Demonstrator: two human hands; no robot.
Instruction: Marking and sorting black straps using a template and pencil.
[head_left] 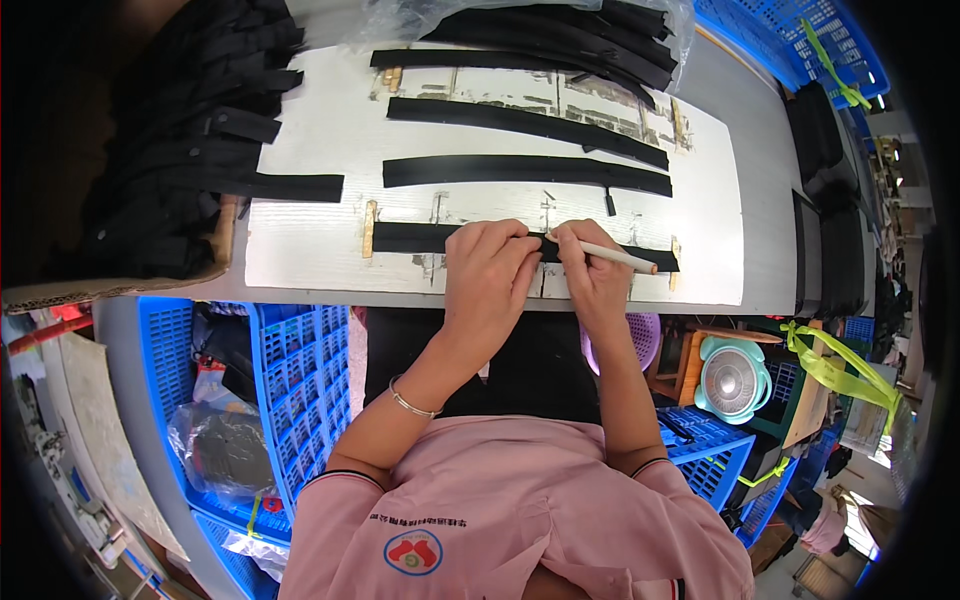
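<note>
A black zipper strip point(410, 238) lies across the near part of a white marked board point(700, 220). My left hand point(488, 268) rests on its middle, fingers bent together and pressing it down. Beside it, my right hand point(594, 278) is closed round a white pencil point(625, 258), whose tip meets the strip between my hands; its blunt end points right. Farther up the board lie two similar strips, a nearer zipper point(500, 170) with a small pull hanging from it and a farther zipper point(520, 122). My fingertips partly hide the strip under them.
A heap of black strips point(170, 150) fills a cardboard box at left. More black strips point(560, 40) lie under clear plastic at the far edge. Blue crates point(300, 370) stand below the table, with a teal fan point(735, 380) and a purple basket point(640, 340) at right.
</note>
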